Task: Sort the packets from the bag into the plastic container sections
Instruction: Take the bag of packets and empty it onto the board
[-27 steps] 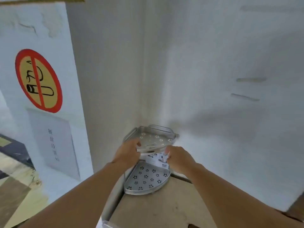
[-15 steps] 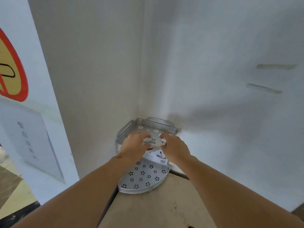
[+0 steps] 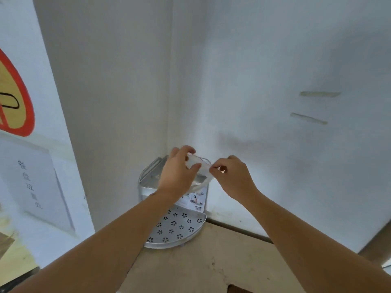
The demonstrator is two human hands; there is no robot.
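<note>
1. We see a small clear plastic bag (image 3: 198,168) held up in front of the wall corner, above the two-tier metal corner rack (image 3: 175,227) that stands on the brown surface (image 3: 211,269).
2. Our left hand (image 3: 176,176) has its grip closed on the bag, thumb and fingers curled round its left end.
3. Our right hand (image 3: 231,176) pinches the bag's right edge between thumb and fingertip.
4. We judge the bag light, thin and limp; it will sag and crinkle, and the film is likely slippery.
5. We would keep one grip on the body and pinch near an edge or seam to open it.
6. Whether there are packets inside we cannot tell, and no sectioned container is in view.
</note>
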